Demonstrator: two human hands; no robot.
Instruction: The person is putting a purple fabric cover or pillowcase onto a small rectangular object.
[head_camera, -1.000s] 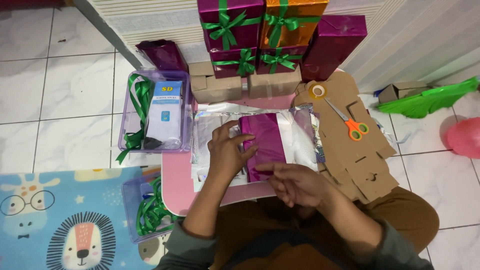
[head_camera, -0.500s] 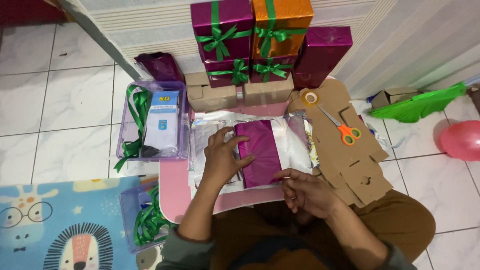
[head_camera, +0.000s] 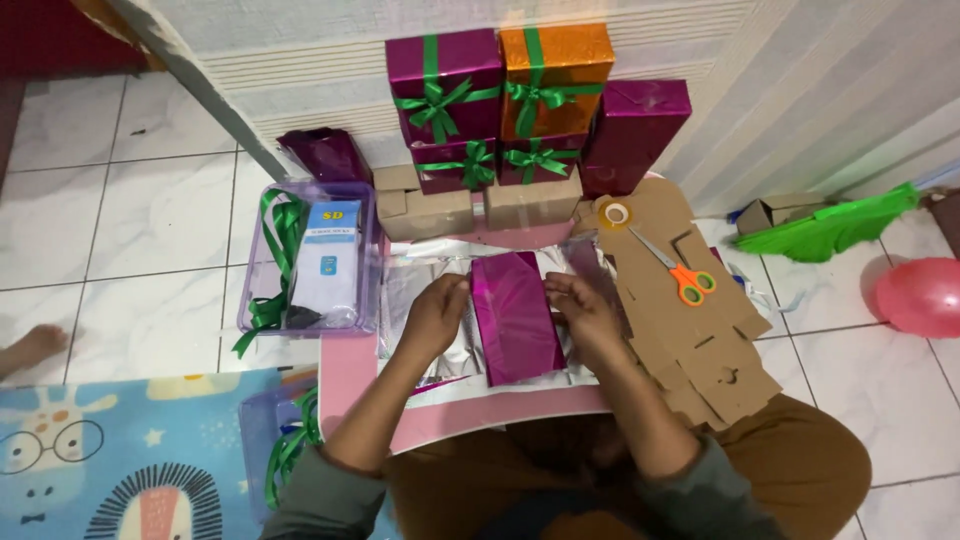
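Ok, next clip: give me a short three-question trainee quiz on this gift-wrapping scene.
1. True or false: the scissors lie on the flattened cardboard.
2. Multiple choice: the left hand and right hand flank which thing? A) an orange balloon B) the box in magenta foil wrap C) a blue cup
3. Fill in: the stacked wrapped gifts by the wall carry bows of ____ ribbon.

Key: 1 true. 2 B. 3 green.
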